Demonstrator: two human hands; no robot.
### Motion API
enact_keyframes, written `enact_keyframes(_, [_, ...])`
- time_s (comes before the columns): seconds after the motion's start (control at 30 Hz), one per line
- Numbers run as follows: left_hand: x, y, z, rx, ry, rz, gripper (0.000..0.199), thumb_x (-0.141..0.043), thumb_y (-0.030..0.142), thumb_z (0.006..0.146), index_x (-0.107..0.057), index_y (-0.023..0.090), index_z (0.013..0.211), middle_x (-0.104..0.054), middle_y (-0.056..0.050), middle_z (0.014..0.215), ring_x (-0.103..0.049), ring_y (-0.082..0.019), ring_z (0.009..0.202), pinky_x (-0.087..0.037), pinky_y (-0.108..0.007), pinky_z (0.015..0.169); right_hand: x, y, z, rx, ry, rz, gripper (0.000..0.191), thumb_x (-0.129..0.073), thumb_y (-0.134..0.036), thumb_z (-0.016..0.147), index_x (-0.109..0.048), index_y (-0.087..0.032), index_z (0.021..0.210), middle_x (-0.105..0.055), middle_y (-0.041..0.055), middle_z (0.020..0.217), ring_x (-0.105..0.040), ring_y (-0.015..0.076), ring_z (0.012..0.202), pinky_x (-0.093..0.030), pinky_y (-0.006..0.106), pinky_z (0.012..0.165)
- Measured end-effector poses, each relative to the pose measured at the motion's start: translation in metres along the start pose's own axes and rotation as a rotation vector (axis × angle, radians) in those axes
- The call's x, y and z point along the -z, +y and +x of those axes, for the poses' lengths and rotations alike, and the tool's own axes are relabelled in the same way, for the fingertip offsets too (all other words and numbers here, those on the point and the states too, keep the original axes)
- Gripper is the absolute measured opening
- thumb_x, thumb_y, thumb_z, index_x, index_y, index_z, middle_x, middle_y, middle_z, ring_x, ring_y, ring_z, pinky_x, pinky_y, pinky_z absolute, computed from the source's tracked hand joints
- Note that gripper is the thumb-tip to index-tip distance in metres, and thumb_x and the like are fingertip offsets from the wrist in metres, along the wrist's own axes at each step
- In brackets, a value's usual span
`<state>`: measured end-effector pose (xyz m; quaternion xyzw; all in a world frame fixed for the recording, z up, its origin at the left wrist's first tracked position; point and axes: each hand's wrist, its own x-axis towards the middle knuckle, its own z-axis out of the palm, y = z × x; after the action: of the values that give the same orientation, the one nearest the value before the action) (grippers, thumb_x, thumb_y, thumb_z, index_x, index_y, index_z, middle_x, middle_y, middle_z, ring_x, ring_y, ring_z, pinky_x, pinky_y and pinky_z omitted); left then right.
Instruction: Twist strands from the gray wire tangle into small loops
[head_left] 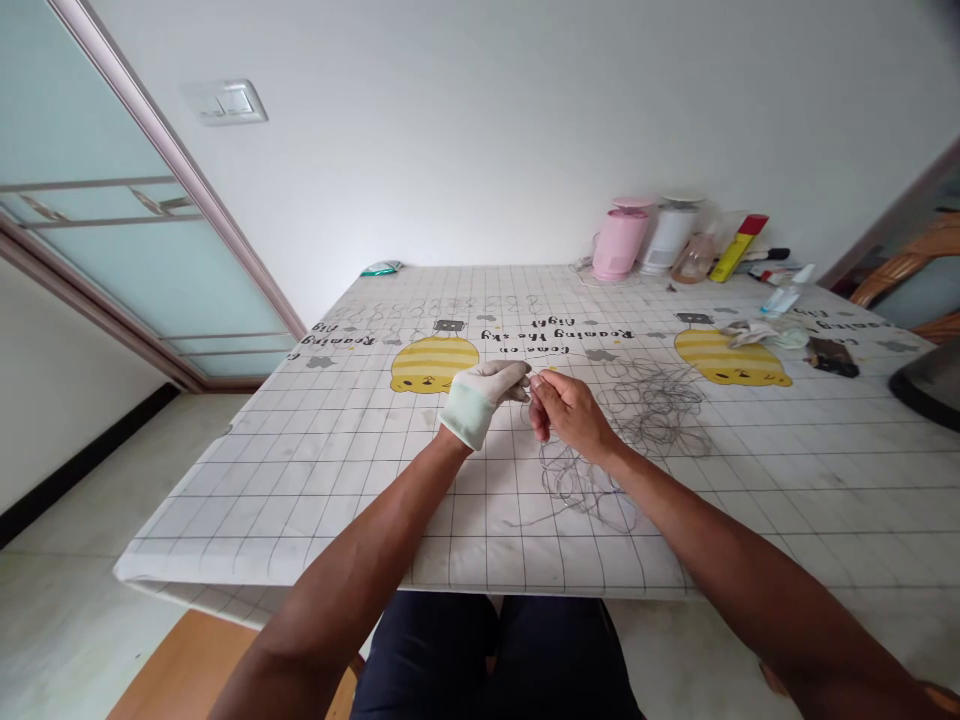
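A gloved left hand [480, 400] and a bare right hand [570, 412] pinch a strand of thin wire [531, 384] above the printed surface [225, 530], a loose tangle of wire [592, 490] lying just below and a row of small wire loops [450, 306] at the far side.

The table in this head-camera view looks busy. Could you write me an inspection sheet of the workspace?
Surface: table under a gridded cover with cartoon prints.
Things at hand: tangled thin wire below the hands; wire loops beside them.
Clutter: pink canister, white canister, yellow tube, crumpled cloth.
Grips: gloved left hand and bare right hand meet; any hold is too fine to see.
Cables: thin cord by the pink canister.
Surroundings: frosted sliding door, wall switch.
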<state>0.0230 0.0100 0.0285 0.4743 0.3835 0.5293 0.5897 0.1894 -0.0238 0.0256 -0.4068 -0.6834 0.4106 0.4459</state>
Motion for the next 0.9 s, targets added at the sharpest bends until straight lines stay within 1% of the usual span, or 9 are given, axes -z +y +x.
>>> enact_keyframes(0.17, [0.002, -0.003, 0.004, -0.022, -0.02, -0.024, 0.02, -0.082, 0.031, 0.082, -0.078, 0.012, 0.081, -0.074, -0.009, 0.082, -0.069, -0.015, 0.072, -0.059, -0.029, 0.073, 0.0, -0.002, -0.001, -0.033, -0.053, 0.119, 0.049, -0.053, -0.066, 0.105, -0.05, -0.024, 0.08, -0.064, -0.0019, 0.057, -0.062, 0.0153, 0.044, -0.05, 0.026, 0.043])
enact_keyframes(0.27, [0.003, -0.002, 0.006, -0.004, -0.002, -0.022, 0.019, -0.08, 0.031, 0.083, -0.077, 0.012, 0.081, -0.073, -0.008, 0.08, -0.066, -0.014, 0.067, -0.059, -0.029, 0.069, 0.001, 0.002, 0.001, -0.037, -0.053, 0.172, 0.048, -0.056, -0.067, 0.104, -0.058, -0.022, 0.086, -0.067, 0.0002, 0.063, -0.065, 0.0164, 0.05, -0.052, 0.027, 0.045])
enact_keyframes(0.33, [0.005, 0.0, 0.007, 0.013, -0.002, 0.012, 0.019, -0.079, 0.03, 0.084, -0.076, 0.013, 0.079, -0.072, -0.007, 0.079, -0.064, -0.013, 0.062, -0.058, -0.029, 0.065, 0.004, 0.005, 0.004, -0.005, -0.013, 0.184, 0.045, -0.062, -0.066, 0.101, -0.066, -0.021, 0.096, -0.073, 0.0045, 0.078, -0.071, 0.0186, 0.065, -0.057, 0.027, 0.05])
enact_keyframes(0.43, [0.009, 0.003, 0.007, 0.025, -0.078, 0.073, 0.021, -0.078, 0.032, 0.086, -0.075, 0.014, 0.076, -0.07, -0.007, 0.076, -0.063, -0.013, 0.058, -0.055, -0.028, 0.058, 0.008, 0.009, 0.009, 0.047, 0.093, 0.204, 0.046, -0.066, -0.066, 0.098, -0.073, -0.022, 0.112, -0.077, 0.0101, 0.107, -0.074, 0.0236, 0.098, -0.065, 0.031, 0.067])
enact_keyframes(0.53, [0.012, 0.004, 0.006, 0.037, -0.144, 0.119, 0.021, -0.079, 0.032, 0.086, -0.073, 0.015, 0.075, -0.069, -0.006, 0.075, -0.064, -0.014, 0.056, -0.053, -0.028, 0.056, 0.01, 0.012, 0.013, 0.056, 0.136, 0.252, 0.05, -0.064, -0.067, 0.099, -0.076, -0.022, 0.115, -0.076, 0.0121, 0.119, -0.073, 0.0256, 0.111, -0.065, 0.036, 0.082])
enact_keyframes(0.63, [0.014, 0.007, 0.004, 0.062, -0.178, 0.154, 0.022, -0.079, 0.032, 0.086, -0.073, 0.015, 0.074, -0.07, -0.006, 0.075, -0.063, -0.013, 0.056, -0.053, -0.028, 0.056, 0.011, 0.012, 0.014, 0.063, 0.127, 0.285, 0.047, -0.067, -0.065, 0.098, -0.079, -0.02, 0.108, -0.077, 0.0121, 0.113, -0.073, 0.0252, 0.105, -0.064, 0.038, 0.084])
enact_keyframes(0.73, [0.016, 0.014, 0.001, 0.076, -0.231, 0.179, 0.024, -0.08, 0.033, 0.086, -0.073, 0.014, 0.073, -0.071, -0.007, 0.075, -0.062, -0.012, 0.055, -0.051, -0.028, 0.055, 0.016, 0.01, 0.014, 0.087, 0.076, 0.298, 0.041, -0.07, -0.06, 0.098, -0.082, -0.021, 0.103, -0.078, 0.0109, 0.106, -0.073, 0.0235, 0.094, -0.063, 0.039, 0.082])
enact_keyframes(0.83, [0.019, 0.023, -0.004, 0.109, -0.33, 0.245, 0.024, -0.08, 0.03, 0.086, -0.072, 0.014, 0.07, -0.069, -0.006, 0.069, -0.061, -0.011, 0.053, -0.047, -0.025, 0.052, 0.027, 0.009, 0.014, 0.074, -0.047, 0.302, 0.039, -0.072, -0.057, 0.098, -0.085, -0.021, 0.101, -0.078, 0.0105, 0.103, -0.071, 0.0224, 0.089, -0.062, 0.039, 0.081])
enact_keyframes(0.9, [0.021, 0.028, -0.009, 0.138, -0.41, 0.309, 0.021, -0.081, 0.029, 0.084, -0.074, 0.014, 0.073, -0.069, -0.004, 0.067, -0.061, -0.01, 0.052, -0.046, -0.023, 0.051, 0.036, 0.01, 0.014, 0.052, -0.164, 0.32, 0.036, -0.074, -0.054, 0.099, -0.086, -0.02, 0.1, -0.078, 0.0103, 0.098, -0.071, 0.0215, 0.086, -0.061, 0.037, 0.08])
